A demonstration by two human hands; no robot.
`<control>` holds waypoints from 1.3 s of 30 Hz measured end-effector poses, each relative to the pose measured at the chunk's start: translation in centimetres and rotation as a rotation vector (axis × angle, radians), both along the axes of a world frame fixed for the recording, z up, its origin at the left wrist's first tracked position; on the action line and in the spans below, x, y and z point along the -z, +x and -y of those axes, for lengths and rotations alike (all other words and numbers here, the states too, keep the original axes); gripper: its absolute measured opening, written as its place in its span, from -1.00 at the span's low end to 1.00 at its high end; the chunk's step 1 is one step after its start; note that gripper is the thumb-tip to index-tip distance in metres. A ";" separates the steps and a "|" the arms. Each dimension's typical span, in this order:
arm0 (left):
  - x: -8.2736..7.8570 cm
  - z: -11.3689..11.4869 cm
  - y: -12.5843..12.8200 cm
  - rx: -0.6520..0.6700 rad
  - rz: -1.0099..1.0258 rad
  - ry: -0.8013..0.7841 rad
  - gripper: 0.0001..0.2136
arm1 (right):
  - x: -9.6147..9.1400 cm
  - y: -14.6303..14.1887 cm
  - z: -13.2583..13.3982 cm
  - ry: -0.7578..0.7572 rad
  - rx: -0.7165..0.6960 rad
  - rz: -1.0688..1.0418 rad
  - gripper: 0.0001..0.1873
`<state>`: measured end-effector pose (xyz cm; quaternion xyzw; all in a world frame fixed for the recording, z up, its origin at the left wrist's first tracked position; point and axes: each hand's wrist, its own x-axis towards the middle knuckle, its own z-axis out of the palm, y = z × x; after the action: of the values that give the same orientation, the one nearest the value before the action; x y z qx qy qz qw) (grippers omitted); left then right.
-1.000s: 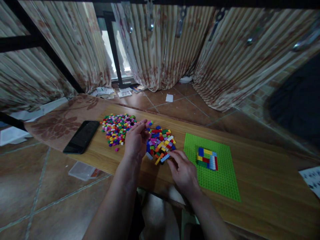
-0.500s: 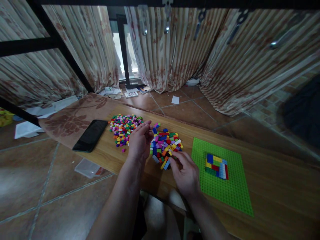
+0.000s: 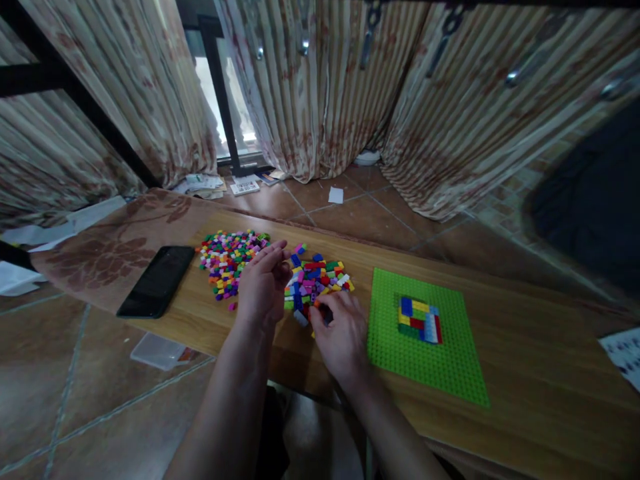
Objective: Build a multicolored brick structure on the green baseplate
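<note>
A black, rectangular, glossy phone (image 3: 156,281) lies at nine o'clock, across the edge between a brown floral cloth (image 3: 107,267) and the wooden tabletop (image 3: 520,373). At eight o'clock a clear plastic box (image 3: 157,350) rests on brown floor tiles (image 3: 120,407). Cream-and-red striped fabric curtains (image 3: 320,100) hang from ten to two o'clock. A square white paper (image 3: 336,195) lies at one o'clock, near the centre; a dark, blurred bulk (image 3: 595,200) fills three o'clock.

Loose multicoloured bricks (image 3: 313,276) heaped beside green studded baseplate (image 3: 430,368); low brick block (image 3: 418,324) on baseplate.
</note>
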<state>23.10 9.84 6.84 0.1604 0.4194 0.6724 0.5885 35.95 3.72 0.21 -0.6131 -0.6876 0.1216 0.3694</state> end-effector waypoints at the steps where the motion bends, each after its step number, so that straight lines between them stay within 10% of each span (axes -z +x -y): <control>1: 0.0 0.0 0.0 0.003 -0.003 -0.002 -0.79 | 0.0 0.0 0.0 -0.002 0.002 0.004 -0.93; 13: 0.7 0.0 0.7 0.023 -0.059 0.026 -0.75 | -0.7 0.2 0.4 -0.004 -0.038 0.041 -0.90; 25: 0.2 0.9 2.2 0.324 -0.364 0.000 -0.73 | -1.4 3.1 -0.3 -0.242 -0.017 -1.145 -0.78; 29: 0.3 1.1 2.4 0.446 -0.502 0.066 -0.72 | -1.3 4.0 -0.1 -0.177 0.026 -1.083 -0.79; 35: 1.3 -0.4 -1.0 0.066 -1.007 0.059 -0.76 | -0.3 5.0 0.4 -0.096 0.031 -0.522 -0.84; 39: 1.7 -0.9 -2.4 0.091 -1.368 -0.051 -0.76 | 0.2 4.7 0.6 -0.077 -0.056 -0.365 -0.83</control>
<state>20.66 10.70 5.14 0.5527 0.7051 0.3844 0.2228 40.67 3.13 -0.02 -0.5752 -0.6207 0.2675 0.4608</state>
